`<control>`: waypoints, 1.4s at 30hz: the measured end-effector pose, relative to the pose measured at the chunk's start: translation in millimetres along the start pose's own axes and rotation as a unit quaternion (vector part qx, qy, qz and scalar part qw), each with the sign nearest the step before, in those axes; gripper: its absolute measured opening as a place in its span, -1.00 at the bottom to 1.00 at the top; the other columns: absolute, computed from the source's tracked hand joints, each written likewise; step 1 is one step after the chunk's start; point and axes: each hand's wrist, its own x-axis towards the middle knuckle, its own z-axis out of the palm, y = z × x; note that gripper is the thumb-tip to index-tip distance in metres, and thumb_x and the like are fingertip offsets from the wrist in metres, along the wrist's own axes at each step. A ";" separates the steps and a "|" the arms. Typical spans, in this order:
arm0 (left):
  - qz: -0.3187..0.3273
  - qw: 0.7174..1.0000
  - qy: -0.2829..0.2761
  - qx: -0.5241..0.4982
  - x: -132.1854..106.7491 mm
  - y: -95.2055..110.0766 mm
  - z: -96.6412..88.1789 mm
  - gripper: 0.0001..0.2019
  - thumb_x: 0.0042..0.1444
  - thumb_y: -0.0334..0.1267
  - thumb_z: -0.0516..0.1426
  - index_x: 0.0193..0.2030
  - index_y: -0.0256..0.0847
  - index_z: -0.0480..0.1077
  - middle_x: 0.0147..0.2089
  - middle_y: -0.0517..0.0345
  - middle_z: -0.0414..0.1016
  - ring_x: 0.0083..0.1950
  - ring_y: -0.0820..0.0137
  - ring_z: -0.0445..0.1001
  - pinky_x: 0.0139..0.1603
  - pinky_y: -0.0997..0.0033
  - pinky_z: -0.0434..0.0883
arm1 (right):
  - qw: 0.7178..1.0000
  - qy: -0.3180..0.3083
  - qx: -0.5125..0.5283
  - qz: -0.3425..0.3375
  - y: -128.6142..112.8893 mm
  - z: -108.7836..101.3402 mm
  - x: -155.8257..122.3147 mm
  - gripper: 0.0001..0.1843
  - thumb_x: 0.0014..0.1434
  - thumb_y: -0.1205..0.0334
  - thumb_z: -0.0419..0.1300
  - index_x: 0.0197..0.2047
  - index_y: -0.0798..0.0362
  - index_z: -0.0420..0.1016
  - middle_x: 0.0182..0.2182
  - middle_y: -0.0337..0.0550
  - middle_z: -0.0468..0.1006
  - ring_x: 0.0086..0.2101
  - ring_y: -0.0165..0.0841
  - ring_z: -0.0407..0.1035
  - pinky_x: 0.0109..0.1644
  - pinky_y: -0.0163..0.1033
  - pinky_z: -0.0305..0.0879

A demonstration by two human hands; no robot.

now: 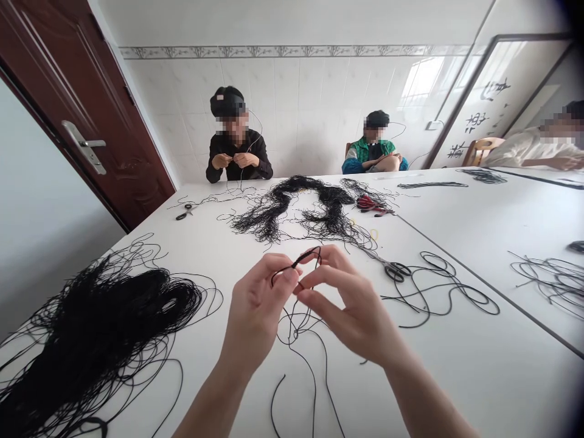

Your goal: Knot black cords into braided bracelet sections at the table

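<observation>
1. The left hand (pixel 255 310) has its fingers pinched on a black cord (pixel 296 263), lower center of the frame, above the counter (pixel 438 377).
2. The right hand (pixel 353 313) has half-curled fingers beside the cord; its grip is unclear.
3. Scissors (pixel 396 272) lie right; a cord pile (pixel 100 316) lies lower left.

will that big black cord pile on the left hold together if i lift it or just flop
The black cord pile will probably flop and drape, since its strands lie in slack, loose curves. It likely feels light for its bulk, being mostly thin cord with gaps between. Lifting one part may drag others along, as the strands cross and look tangled.
</observation>
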 end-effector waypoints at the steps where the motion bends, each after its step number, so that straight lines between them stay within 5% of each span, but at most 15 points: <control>1: 0.037 0.998 -0.006 0.057 -0.6 1.2 -1.2 -0.89 0.24 -0.22 0.20 -0.33 -0.09 0.48 -0.31 0.18 0.36 -0.25 0.40 0.34 -0.26 0.47 0.32 | 1.000 0.008 0.015 0.006 1.6 -3.3 1.6 -0.86 0.29 0.10 0.19 -0.20 -0.05 0.52 -0.06 -0.07 0.38 0.01 -0.26 0.33 0.07 -0.06 0.35; 4: 0.125 0.966 -0.045 0.221 -2.5 2.4 -4.5 -0.89 0.26 -0.33 0.15 -0.29 -0.07 0.47 -0.24 0.13 0.43 -0.18 0.34 0.38 -0.26 0.44 0.34 | 0.995 0.045 0.076 0.040 6.5 -10.4 6.5 -0.74 0.26 -0.04 0.21 -0.23 -0.05 0.56 -0.08 -0.06 0.44 0.01 -0.24 0.35 0.12 -0.02 0.34; 7: 0.157 0.946 -0.048 0.278 -3.2 1.9 -5.7 -0.87 0.23 -0.38 0.15 -0.29 -0.08 0.47 -0.24 0.11 0.47 -0.16 0.31 0.40 -0.21 0.41 0.37 | 0.989 0.070 0.116 0.059 10.0 -11.4 9.5 -0.73 0.23 -0.02 0.24 -0.36 0.00 0.52 -0.17 -0.06 0.49 -0.05 -0.26 0.39 -0.01 -0.11 0.42; 11: 0.039 0.986 -0.082 0.142 -3.2 5.3 -3.7 -0.91 0.11 -0.35 0.19 -0.24 -0.11 0.50 -0.22 0.11 0.50 -0.13 0.27 0.42 -0.06 0.30 0.38 | 0.983 0.107 0.146 0.028 10.9 -7.4 9.2 -0.84 0.24 0.08 0.26 -0.31 -0.03 0.55 -0.20 -0.08 0.50 -0.04 -0.28 0.40 -0.03 -0.16 0.44; 16: -0.095 0.994 -0.042 0.033 -5.6 9.1 6.6 -0.86 0.12 -0.19 0.21 -0.39 -0.16 0.52 -0.42 0.13 0.47 -0.41 0.40 0.33 -0.47 0.40 0.24 | 0.979 0.118 0.163 0.028 7.8 -1.6 8.5 -0.86 0.23 0.13 0.27 -0.34 -0.03 0.54 -0.24 -0.12 0.47 -0.08 -0.31 0.40 -0.03 -0.18 0.44; 19: -0.082 0.996 -0.001 0.045 -6.9 7.4 12.0 -0.85 0.15 -0.20 0.21 -0.41 -0.15 0.52 -0.48 0.17 0.42 -0.43 0.42 0.30 -0.50 0.42 0.19 | 0.981 0.110 0.154 0.027 5.5 0.3 8.0 -0.82 0.26 0.11 0.24 -0.35 -0.01 0.50 -0.26 -0.12 0.45 -0.08 -0.31 0.38 -0.12 -0.22 0.44; 23: -0.033 0.998 0.043 0.044 -6.4 6.1 11.5 -0.87 0.15 -0.22 0.23 -0.40 -0.14 0.51 -0.47 0.21 0.35 -0.42 0.44 0.25 -0.44 0.43 0.25 | 0.996 0.068 0.047 0.036 1.0 0.6 3.7 -0.86 0.28 0.10 0.21 -0.17 -0.05 0.46 -0.13 -0.11 0.42 -0.04 -0.29 0.34 0.01 -0.12 0.39; 27: -0.036 0.996 0.061 0.048 -6.1 8.0 9.3 -0.86 0.14 -0.24 0.23 -0.44 -0.14 0.49 -0.48 0.23 0.32 -0.43 0.46 0.22 -0.45 0.44 0.22 | 0.999 0.013 -0.016 0.045 -4.4 2.7 -1.9 -0.90 0.32 0.16 0.15 -0.24 -0.05 0.44 -0.13 -0.12 0.38 -0.01 -0.29 0.31 0.03 -0.12 0.33; 42: -0.004 0.995 0.069 0.074 -12.1 15.3 7.3 -0.83 0.13 -0.30 0.20 -0.48 -0.10 0.51 -0.48 0.25 0.32 -0.41 0.44 0.25 -0.35 0.40 0.25 | 0.996 -0.042 0.077 -0.009 -11.9 10.7 -2.0 -0.81 0.34 0.37 -0.01 -0.34 0.01 0.25 -0.22 -0.15 0.31 -0.11 -0.33 0.20 -0.08 -0.18 0.30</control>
